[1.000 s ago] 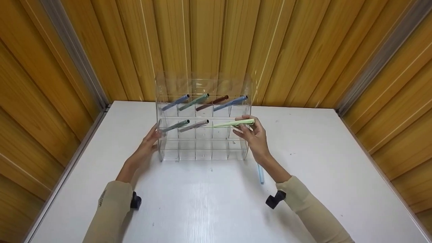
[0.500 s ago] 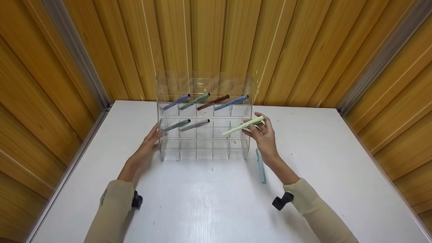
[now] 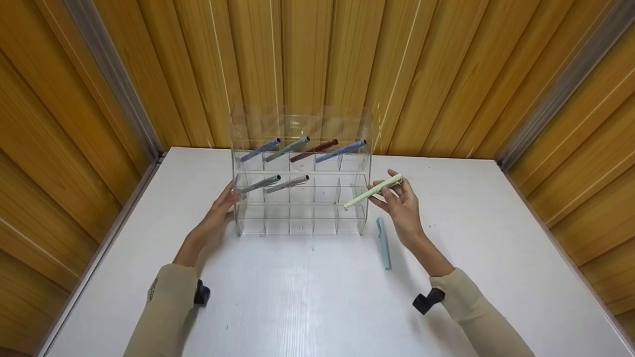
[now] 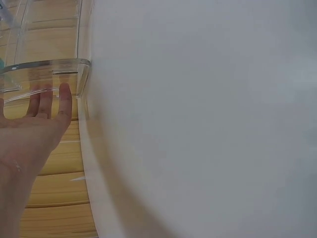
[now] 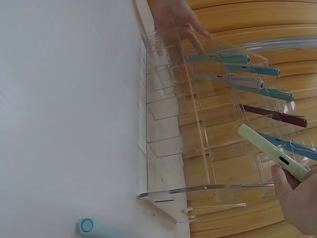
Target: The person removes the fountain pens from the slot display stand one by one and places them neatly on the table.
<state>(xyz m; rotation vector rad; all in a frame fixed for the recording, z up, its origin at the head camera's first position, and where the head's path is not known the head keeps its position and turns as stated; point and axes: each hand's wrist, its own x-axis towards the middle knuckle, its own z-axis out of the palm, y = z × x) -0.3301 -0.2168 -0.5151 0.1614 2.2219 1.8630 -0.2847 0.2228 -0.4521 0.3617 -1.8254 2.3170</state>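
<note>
My right hand (image 3: 404, 213) pinches a light green pen (image 3: 372, 192) between thumb and fingers, just off the right side of a clear acrylic pen rack (image 3: 301, 204). The pen slants, its clip end up at the right and its other end overlapping the rack's right edge in the head view. Straight fingers of my left hand (image 4: 29, 139) rest against the rack's left side panel. In the upper row lie a blue pen (image 3: 260, 149), a green pen (image 3: 287, 148), a dark red pen (image 3: 314, 150) and another blue pen (image 3: 341, 150). Below are a dark green pen (image 3: 260, 184) and a greyish-pink pen (image 3: 287, 184).
A light blue pen (image 3: 384, 244) lies on the white table (image 3: 307, 297), right of the rack and beside my right wrist. Yellow wood-patterned walls (image 3: 307, 54) stand behind the table and at both sides. Each sleeve cuff carries a small black mount.
My right hand has drawn the light green pen away from the rack's second row, to the right and toward me, tilting it more steeply. The left hand stays at the rack's side.
</note>
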